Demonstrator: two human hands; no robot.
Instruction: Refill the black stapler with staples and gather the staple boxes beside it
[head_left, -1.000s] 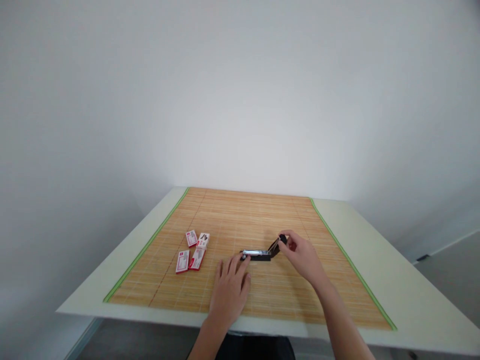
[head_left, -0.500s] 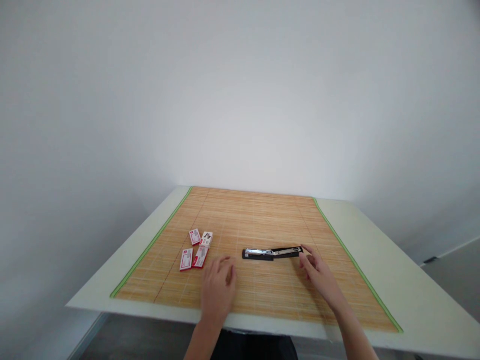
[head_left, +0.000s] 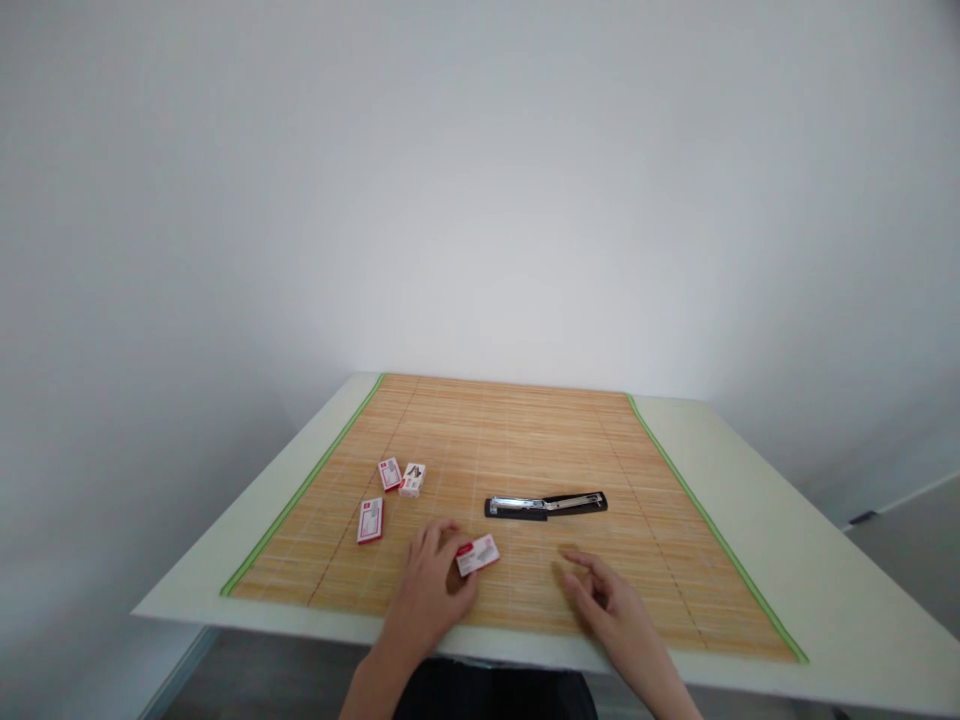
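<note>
My left hand (head_left: 431,585) grips a small red and white staple box (head_left: 478,554) between thumb and fingers, low over the front of the mat. To its right, my right hand (head_left: 606,602) has thumb and fingers apart, holding nothing. Beyond the hands lies a black stapler (head_left: 546,506), folded wide open so that its metal staple channel shows. Left of the stapler rest a flat red and white box (head_left: 370,520), a smaller one (head_left: 390,474) and a white box (head_left: 412,480) with a dark picture on top.
A bamboo mat (head_left: 517,430) with green edging covers the middle of a white table (head_left: 720,450). The table's far edge meets a pale wall (head_left: 495,200). Its front edge runs close to my body.
My left hand has picked up one staple box from the group and brought it rightward. My right hand has let go of the stapler and drawn back toward me.
</note>
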